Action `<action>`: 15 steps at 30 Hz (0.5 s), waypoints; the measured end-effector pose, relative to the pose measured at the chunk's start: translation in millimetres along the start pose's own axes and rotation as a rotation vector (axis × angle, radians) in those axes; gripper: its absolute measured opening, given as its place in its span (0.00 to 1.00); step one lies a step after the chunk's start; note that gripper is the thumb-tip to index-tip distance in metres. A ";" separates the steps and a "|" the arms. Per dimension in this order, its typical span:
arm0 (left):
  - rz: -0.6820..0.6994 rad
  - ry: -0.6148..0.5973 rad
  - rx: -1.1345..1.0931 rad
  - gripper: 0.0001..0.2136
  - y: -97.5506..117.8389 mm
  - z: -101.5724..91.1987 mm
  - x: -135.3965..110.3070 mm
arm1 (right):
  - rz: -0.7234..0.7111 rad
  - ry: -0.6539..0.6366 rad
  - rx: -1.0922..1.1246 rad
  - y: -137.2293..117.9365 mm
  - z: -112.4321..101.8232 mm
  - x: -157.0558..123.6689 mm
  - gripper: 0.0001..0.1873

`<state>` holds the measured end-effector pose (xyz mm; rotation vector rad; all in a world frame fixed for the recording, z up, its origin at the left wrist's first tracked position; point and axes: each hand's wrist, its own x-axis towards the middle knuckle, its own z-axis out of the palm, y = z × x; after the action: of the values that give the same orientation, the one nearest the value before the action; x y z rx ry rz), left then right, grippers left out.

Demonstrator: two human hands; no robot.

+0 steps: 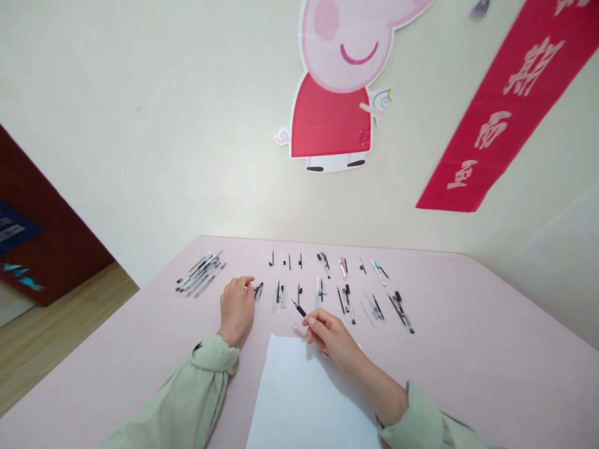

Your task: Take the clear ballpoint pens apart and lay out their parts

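My right hand (327,333) pinches a pen's front section with a black grip (300,309), its metal tip pointing up and left above the table. The far edge of a white sheet of paper (299,386) lies below this hand. On the left, my left hand (236,307) rests on the table with its fingers loosely bent to the right. Right at its fingertips is a small black and clear pen part (259,291); whether they touch it I cannot tell. Several small groups of taken-apart pens lie in two rows, among them a black cap and clear barrel (347,299).
A pile of whole pens (201,274) lies left of my left hand on the pink tablecloth (458,349). Behind the table stands a wall with a pink pig cutout (331,121) and a red banner (491,125). A brown door (42,231) is at far left.
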<state>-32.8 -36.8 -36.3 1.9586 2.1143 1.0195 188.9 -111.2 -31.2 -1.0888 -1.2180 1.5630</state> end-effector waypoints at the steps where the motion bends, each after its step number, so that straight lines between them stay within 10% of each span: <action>1: 0.000 0.003 -0.111 0.14 7.7 -1.3 -2.3 | -0.003 0.000 0.006 0.2 -0.1 0.1 0.17; 9: -0.364 -0.664 -1.114 0.15 75.1 -6.3 -47.2 | -0.035 0.004 0.077 4.0 -2.7 3.6 0.17; 15: -0.383 -0.639 -1.160 0.17 77.3 -9.1 -49.9 | -0.054 0.003 0.018 7.3 -1.8 5.8 0.17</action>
<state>37.7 -89.3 -7.8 1.0217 1.0406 0.9836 188.3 -106.3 -39.4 -1.0385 -1.2191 1.5281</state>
